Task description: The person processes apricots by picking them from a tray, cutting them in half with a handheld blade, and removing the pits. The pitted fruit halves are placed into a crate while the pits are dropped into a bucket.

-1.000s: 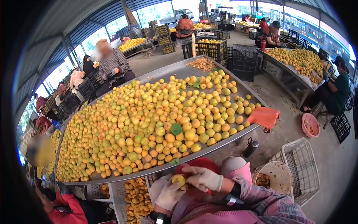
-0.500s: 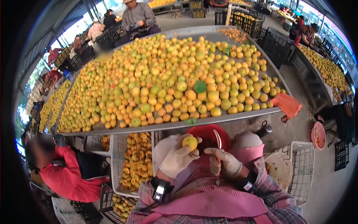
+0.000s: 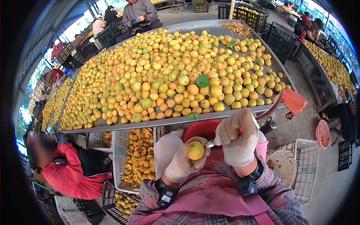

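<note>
My left hand (image 3: 180, 165), in a pale work glove, is closed around a yellow apricot (image 3: 196, 150) in front of my lap. My gloved right hand (image 3: 238, 138) grips a curved knife (image 3: 270, 108) by its mostly hidden handle. The long curved blade points up and to the right over the table edge. From the other side of the fist a small metal tip (image 3: 211, 143) sticks out, close beside the apricot. Behind both hands a red basin (image 3: 200, 128) stands between my knees, partly covered.
A metal-rimmed table (image 3: 240, 112) piled with apricots (image 3: 150, 82) lies ahead. Halved apricots fill a white crate (image 3: 117, 165) at my left, near a person in red (image 3: 75, 172). An orange-red bag (image 3: 293, 101) hangs at the table corner. A bucket (image 3: 283, 161) and white crate (image 3: 309, 165) stand right.
My right hand has risen and turned over, swinging the blade to the upper right and the metal tip toward the apricot. My left hand has shifted slightly down and right with the apricot.
</note>
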{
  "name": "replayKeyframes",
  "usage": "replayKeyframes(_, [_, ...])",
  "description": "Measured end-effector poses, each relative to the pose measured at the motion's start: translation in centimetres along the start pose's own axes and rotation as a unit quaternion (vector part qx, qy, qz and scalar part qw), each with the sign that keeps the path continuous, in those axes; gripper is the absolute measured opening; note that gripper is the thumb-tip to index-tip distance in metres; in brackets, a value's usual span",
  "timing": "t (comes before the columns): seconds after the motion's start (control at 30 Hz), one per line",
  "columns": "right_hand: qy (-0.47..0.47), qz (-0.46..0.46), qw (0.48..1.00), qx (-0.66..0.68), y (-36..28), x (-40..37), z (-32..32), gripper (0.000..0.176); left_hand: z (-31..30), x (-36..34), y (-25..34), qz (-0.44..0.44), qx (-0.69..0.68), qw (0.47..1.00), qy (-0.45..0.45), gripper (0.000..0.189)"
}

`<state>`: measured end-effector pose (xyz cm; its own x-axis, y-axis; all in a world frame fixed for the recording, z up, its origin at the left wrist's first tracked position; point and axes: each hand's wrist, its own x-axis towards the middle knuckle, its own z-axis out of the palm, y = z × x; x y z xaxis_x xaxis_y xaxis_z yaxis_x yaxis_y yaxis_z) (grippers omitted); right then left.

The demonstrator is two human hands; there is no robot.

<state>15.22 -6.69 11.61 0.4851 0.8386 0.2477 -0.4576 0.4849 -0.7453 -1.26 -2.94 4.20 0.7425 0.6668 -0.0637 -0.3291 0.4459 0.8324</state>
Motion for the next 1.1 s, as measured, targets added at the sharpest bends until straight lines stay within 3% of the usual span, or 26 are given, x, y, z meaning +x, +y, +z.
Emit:
replayKeyframes(0.07, [-0.044, -0.025, 0.998, 0.033, 0.6, -0.1, -0.1, 0.039, 0.3, 0.0, 0.3, -0.021, 0.031, 0.998, -0.053, 0.071])
replayKeyframes(0.2, [-0.051, -0.057, 0.995, 0.061, 0.9, -0.2, 0.3, 0.040, 1.0, 0.2, -0.4, -0.041, 0.018, 0.999, -0.008, 0.072])
replayKeyframes(0.33, [-0.067, -0.055, 0.993, 0.086, 1.1, -0.3, -0.1, 0.040, 1.2, 0.5, -0.7, -0.005, 0.119, 0.993, 0.002, 0.068])
replayKeyframes(0.4, [-0.069, -0.013, 0.990, 0.123, 1.0, -0.7, -0.6, 0.024, 1.2, 0.4, -0.7, 0.002, 0.166, 0.986, 0.016, 0.065])
replayKeyframes(0.47, [-0.063, -0.016, 0.992, 0.104, 0.6, -0.8, -0.4, 0.021, 0.5, 0.2, -0.8, -0.011, 0.095, 0.995, -0.006, 0.042])
replayKeyframes(0.5, [-0.056, -0.020, 0.995, 0.085, 0.5, -0.9, -0.3, 0.020, 0.6, 0.0, -0.7, -0.011, 0.094, 0.995, -0.004, 0.042])
replayKeyframes(0.53, [-0.056, -0.018, 0.995, 0.086, 0.6, -0.9, -0.2, 0.020, 1.0, -0.2, -0.3, -0.030, 0.129, 0.991, 0.015, 0.030])
replayKeyframes(0.6, [-0.054, -0.049, 0.996, 0.045, 0.7, -0.6, 0.0, 0.042, 1.1, -0.2, -0.1, -0.049, 0.163, 0.985, 0.035, 0.022])
replayKeyframes(0.7, [-0.122, -0.046, 0.991, -0.017, 0.1, -0.5, 0.2, 0.044, 0.8, 0.1, -0.4, -0.040, 0.187, 0.981, 0.016, 0.026])
replayKeyframes(0.73, [-0.122, -0.045, 0.991, -0.016, 0.3, -0.5, 0.0, 0.044, 0.9, 0.3, -0.6, 0.098, 0.301, 0.948, -0.012, 0.023])
replayKeyframes(0.77, [-0.109, -0.026, 0.994, 0.002, 0.7, -0.6, -0.4, 0.043, 1.0, 0.4, -0.8, 0.234, 0.405, 0.883, -0.040, 0.020])
replayKeyframes(0.9, [-0.074, 0.051, 0.995, 0.049, 1.1, -0.7, -1.1, 0.042, 0.6, 0.5, -0.8, 0.262, 0.434, 0.861, -0.034, 0.020])
replayKeyframes(0.93, [-0.075, 0.052, 0.995, 0.050, 1.4, -1.0, -1.8, 0.042, -0.7, 0.5, -1.5, 0.091, 0.205, 0.973, -0.053, 0.021])
replayKeyframes(0.97, [-0.081, 0.055, 0.994, 0.037, 1.7, -1.5, -2.8, 0.025, -1.6, 0.3, -2.0, -0.087, -0.044, 0.993, -0.066, 0.023])
replayKeyframes(1.0, [-0.087, 0.057, 0.994, 0.025, 2.0, -1.7, -3.3, 0.013, -1.1, 0.1, -1.5, -0.086, -0.043, 0.993, -0.063, 0.023])
replayKeyframes(1.07, [-0.131, 0.058, 0.990, 0.011, 1.6, -0.9, -2.4, 0.009, 0.8, 0.0, -0.5, -0.049, 0.119, 0.992, 0.008, 0.026])
replayKeyframes(1.1, [-0.100, 0.063, 0.989, 0.085, 1.7, -0.9, -2.0, 0.010, 0.7, 0.6, -0.7, 0.231, 0.429, 0.873, -0.031, 0.021])
